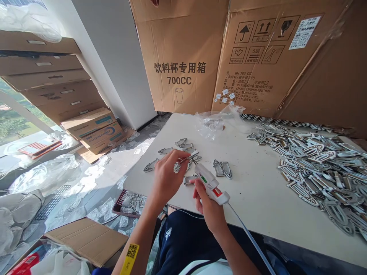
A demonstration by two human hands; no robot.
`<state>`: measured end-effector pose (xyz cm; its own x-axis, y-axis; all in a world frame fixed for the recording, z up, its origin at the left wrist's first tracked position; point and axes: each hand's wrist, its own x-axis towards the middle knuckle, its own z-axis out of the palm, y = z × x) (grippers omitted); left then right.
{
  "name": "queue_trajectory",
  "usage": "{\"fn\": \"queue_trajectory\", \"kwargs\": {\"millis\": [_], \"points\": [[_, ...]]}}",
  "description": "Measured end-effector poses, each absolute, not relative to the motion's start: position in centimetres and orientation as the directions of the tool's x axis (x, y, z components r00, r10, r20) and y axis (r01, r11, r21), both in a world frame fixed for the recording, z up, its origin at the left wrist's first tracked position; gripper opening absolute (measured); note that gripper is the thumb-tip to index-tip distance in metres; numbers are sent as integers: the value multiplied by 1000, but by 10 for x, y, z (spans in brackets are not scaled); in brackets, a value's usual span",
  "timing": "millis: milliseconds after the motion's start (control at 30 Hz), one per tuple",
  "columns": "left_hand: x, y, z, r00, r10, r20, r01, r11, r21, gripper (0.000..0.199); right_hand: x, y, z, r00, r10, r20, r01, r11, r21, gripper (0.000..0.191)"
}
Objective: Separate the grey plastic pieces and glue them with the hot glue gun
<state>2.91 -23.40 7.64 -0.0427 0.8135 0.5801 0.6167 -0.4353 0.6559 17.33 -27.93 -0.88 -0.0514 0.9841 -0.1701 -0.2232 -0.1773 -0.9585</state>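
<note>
Pinched a slim metal clip (186, 159) tightly in the left hand (168, 179), wrist cocked and forearm rising from 7 o'clock; clamped a white hot-glue gun (207, 182) in the right hand (208, 208), wrist bent inward, nozzle angled toward 11 o'clock, just beside the clip, both held above the bench (258, 198). Judged risky: bare fingertips close to the nozzle, inviting burns from hot glue; an unsteady pinch, liable to drop the clip among the loose buckle-shaped metal pieces (222, 169) at 12 o'clock; the power cord (252, 240) trailing toward 5 o'clock, apt to snag and drag the gun off line.
</note>
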Motion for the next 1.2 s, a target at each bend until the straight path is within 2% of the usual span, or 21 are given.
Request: {"fn": "queue_trajectory", "kwargs": {"millis": [67, 133, 200, 267, 367, 467, 733, 800, 867, 1000, 1067, 1200], "points": [[7, -231, 79, -122, 807, 578, 679, -356, 642, 12, 174, -277, -10, -106, 978, -177, -251, -199, -947, 66], [-24, -229, 80, -266, 824, 501, 726, -170, 666, 16, 175, -276, -12, -167, 975, -145, -301, -190, -934, 63], [-57, -229, 78, -288, 908, 304, 757, 22, 652, 20, 175, -275, -13, -152, 984, -97, -364, -147, -920, 60], [-81, -230, 72, -209, 973, 93, 776, 107, 621, 26, 174, -274, -14, -40, 998, -53, -431, -65, -900, 55], [-93, -233, 62, -71, 997, -9, 810, 63, 583, 24, 173, -274, -14, 122, 992, -23, -517, 44, -855, 47], [-81, -234, 58, -33, 999, -17, 844, 37, 535, 16, 171, -273, -14, 145, 989, -32, -532, 51, -845, 43], [-31, -231, 61, -41, 977, 209, 936, -35, 350, 18, 170, -275, -11, 240, 971, 11, -501, 134, -855, 38], [-7, -229, 59, 66, 964, 258, 920, -159, 357, 19, 168, -278, -10, 268, 963, 35, -488, 167, -857, 38], [20, -226, 54, 274, 914, 298, 854, -374, 362, 22, 168, -280, -10, 282, 957, 64, -472, 196, -859, 38], [62, -221, 34, 603, 739, 301, 630, -673, 388, 43, 168, -284, -14, 272, 953, 131, -441, 245, -864, 38], [71, -220, 25, 659, 694, 290, 604, -718, 347, 49, 169, -285, -15, 226, 966, 129, -460, 222, -860, 40], [71, -220, 17, 679, 685, 265, 621, -728, 291, 39, 171, -283, -13, 185, 980, 76, -509, 161, -845, 40]]}}
